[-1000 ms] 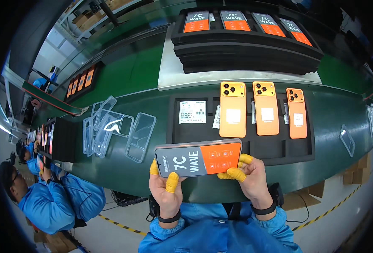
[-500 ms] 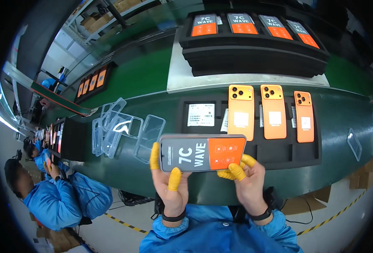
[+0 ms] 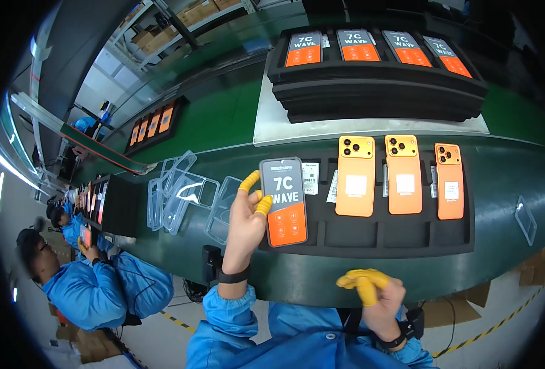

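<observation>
My left hand [image 3: 246, 221] grips a smartphone [image 3: 288, 224] by its left side, thumb on the front and fingers behind the edge. The phone stands nearly upright to my view, its screen side covered with a grey and orange printed film. It hides the left end of a black foam tray [image 3: 404, 245]. In that tray lie three orange phones [image 3: 355, 200] with their backs up, and white labels [image 3: 310, 178] beside them. Below the tray, near the bench edge, my right hand [image 3: 380, 298] has its fingers pressed together with nothing visible in them. Yellow finger cots cover fingertips of both hands.
Clear phone cases [image 3: 186, 200] lie in a loose pile left of the tray, and one more clear case [image 3: 525, 220] lies far right. A stack of black trays [image 3: 377, 92] holds several phones behind. A co-worker in blue [image 3: 100, 286] sits at the left.
The phone has turned from lying crosswise in both hands to upright in my left hand alone. My right hand has let go and moved down toward the bench edge.
</observation>
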{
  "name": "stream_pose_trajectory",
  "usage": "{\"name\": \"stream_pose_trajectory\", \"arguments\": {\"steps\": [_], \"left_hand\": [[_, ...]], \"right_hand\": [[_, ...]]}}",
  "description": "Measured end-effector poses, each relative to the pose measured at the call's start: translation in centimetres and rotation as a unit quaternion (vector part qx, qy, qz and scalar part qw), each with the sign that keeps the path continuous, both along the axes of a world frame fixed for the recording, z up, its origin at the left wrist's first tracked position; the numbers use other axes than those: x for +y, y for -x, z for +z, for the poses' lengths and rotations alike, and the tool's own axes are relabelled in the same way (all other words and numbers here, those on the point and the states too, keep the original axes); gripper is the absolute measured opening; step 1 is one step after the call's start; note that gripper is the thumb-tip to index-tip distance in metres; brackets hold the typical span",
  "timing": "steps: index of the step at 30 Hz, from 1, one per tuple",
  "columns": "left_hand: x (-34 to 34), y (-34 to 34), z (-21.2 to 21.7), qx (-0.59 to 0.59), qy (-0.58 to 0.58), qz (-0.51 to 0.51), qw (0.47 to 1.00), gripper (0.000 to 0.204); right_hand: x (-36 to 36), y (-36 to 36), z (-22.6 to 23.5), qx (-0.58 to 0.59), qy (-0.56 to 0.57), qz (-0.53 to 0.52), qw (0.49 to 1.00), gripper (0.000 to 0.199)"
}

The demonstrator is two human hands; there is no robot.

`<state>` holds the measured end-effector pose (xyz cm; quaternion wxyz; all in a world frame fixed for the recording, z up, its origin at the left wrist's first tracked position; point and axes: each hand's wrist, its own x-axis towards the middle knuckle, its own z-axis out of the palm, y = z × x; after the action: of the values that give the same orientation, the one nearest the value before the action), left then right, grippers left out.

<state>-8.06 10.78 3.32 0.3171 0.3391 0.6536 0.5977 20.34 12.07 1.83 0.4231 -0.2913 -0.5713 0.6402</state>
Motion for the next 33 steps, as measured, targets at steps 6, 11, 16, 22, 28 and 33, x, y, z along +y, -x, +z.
{"name": "stream_pose_trajectory", "arguments": {"steps": [6, 11, 16, 22, 28, 33], "left_hand": [[2.5, 0.1, -1.1, 0.147, 0.096, -0.016, 0.984, 0.045], [2.7, -1.4, 0.4, 0.395, 0.150, -0.005, 0.906, 0.048], [2.1, -0.3, 1.3, 0.385, 0.188, -0.001, 0.903, 0.041], [2.4, -3.0, 3.2, 0.503, 0.106, 0.012, 0.858, 0.031], [1.3, -5.3, 4.8, 0.412, 0.052, -0.131, 0.900, 0.029], [-0.8, -7.1, 3.9, 0.293, 0.021, -0.216, 0.931, 0.030]], "right_hand": [[2.1, -4.8, -0.3, -0.018, 0.000, -0.110, 0.994, 0.025], [4.7, -9.9, 0.6, -0.108, -0.047, -0.244, 0.962, 0.025], [11.4, -18.1, -0.7, -0.402, -0.271, -0.363, 0.796, 0.012], [19.1, -31.1, -0.6, -0.718, -0.290, -0.361, 0.520, 0.041], [25.0, -38.2, -2.3, -0.743, -0.374, -0.223, 0.508, 0.020], [18.6, -25.1, 2.2, -0.608, -0.548, -0.182, 0.546, 0.047]]}}
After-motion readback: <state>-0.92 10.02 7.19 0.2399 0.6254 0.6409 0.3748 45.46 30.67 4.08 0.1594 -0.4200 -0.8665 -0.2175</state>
